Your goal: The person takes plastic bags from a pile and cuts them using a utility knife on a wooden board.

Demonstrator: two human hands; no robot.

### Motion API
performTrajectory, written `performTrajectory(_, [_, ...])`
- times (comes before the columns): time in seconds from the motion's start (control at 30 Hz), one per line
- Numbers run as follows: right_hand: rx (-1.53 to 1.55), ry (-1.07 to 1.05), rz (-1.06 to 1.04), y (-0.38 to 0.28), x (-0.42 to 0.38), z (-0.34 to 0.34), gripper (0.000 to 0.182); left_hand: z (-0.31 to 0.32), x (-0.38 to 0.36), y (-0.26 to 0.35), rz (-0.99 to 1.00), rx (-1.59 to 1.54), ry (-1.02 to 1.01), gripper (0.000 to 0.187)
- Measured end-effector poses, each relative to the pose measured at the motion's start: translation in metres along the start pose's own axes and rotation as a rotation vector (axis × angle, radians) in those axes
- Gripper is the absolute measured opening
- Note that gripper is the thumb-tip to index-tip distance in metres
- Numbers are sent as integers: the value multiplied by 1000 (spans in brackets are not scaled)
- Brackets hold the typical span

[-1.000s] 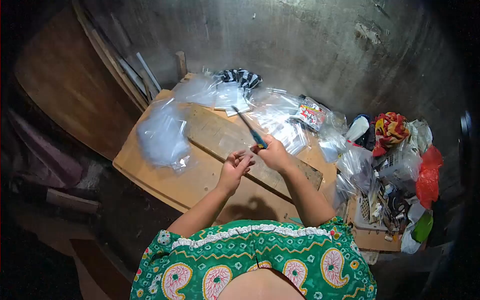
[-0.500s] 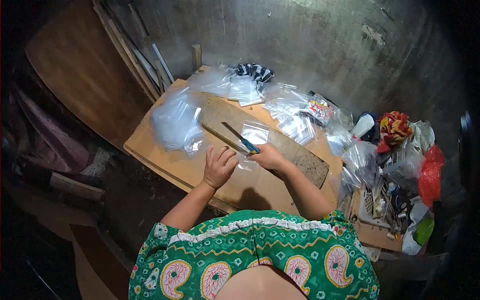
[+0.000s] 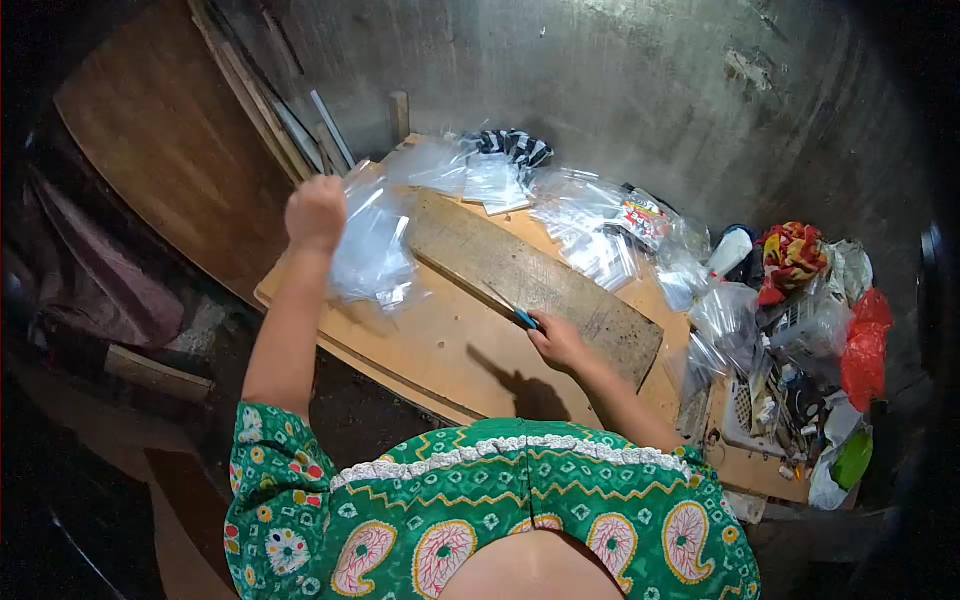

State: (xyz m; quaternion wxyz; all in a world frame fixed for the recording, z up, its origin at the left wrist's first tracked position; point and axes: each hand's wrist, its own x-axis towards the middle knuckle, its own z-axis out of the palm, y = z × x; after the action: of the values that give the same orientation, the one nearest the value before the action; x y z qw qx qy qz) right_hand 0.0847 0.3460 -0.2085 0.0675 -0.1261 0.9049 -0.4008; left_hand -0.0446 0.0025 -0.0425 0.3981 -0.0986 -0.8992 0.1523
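My left hand (image 3: 317, 212) is closed at the far left edge of the table, its fingertips turned away from view. Clear plastic stretches from it over a pile of clear plastic sheets (image 3: 375, 255). In my right hand (image 3: 560, 343) is a knife with a blue handle (image 3: 524, 318), its thin blade pointing up and left. The blade lies over the near edge of a long wooden board (image 3: 500, 255), which rests slantwise on the table (image 3: 430, 345).
Behind the board lie a stack of clear packets (image 3: 492, 180), a black-and-white checked cloth (image 3: 512, 146) and more plastic bags (image 3: 595, 250). At right are a red plastic bag (image 3: 866, 340) and mixed clutter. A grey wall (image 3: 600, 80) stands behind.
My left hand has moved from beside the knife up and left to the plastic pile. The clear piece on the board is gone from there. The knife has shifted slightly right and down.
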Motion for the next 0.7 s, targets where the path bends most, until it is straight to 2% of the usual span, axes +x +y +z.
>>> performTrajectory(0.03, [1, 58, -33, -2, -7, -1, 32, -8, -10, 14, 85, 63, -56, 7])
performTrajectory(0.17, [-36, -37, -8, -3, -24, 2, 33, 4, -87, 85, 162, -247, -293, 6])
performTrajectory(0.2, [-87, -98, 43, -10, -29, -2, 33, -1, -108, 107, 122, -338, -358, 5])
performTrajectory(0.27, [-97, -101, 38, 5, -41, 10, 32, 15, -168, 159, 189, -340, -467, 6])
performTrajectory(0.33, [-187, -69, 73, 13, -45, 20, 32, 40, -202, 186, 8, -589, -555, 10])
performTrajectory(0.43, [-224, -77, 25, 30, -53, 24, 37, 37, -216, 200, -42, -654, -659, 9])
performTrajectory(0.7, [-295, -68, -40, 44, -57, 34, 45, 40, -210, 201, 27, -653, -578, 8])
